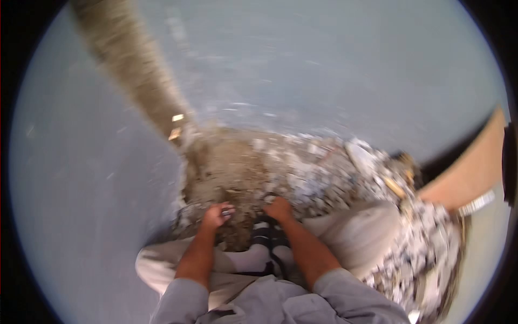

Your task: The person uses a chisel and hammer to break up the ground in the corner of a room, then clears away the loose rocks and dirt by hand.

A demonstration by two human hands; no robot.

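My left hand (216,214) is low over the dirt, its fingers curled round a small grey piece (226,213) that looks like a stone chip. Beside the sandals (262,233), my right hand (278,208) is closed in a fist-like grip, knuckles toward the ground. Whatever that hand holds, if anything, is hidden and I cannot tell what it is. Brown dirt (232,167) with small broken bits lies in front of both hands. My knees are bent wide on either side of my forearms.
Broken rubble (426,248) spreads to the right and behind my right knee. A yellowish piece (394,187) lies among it. Grey walls (86,189) rise at left and ahead, with a brown strip (135,65) between them. An orange-brown panel (469,167) leans at right.
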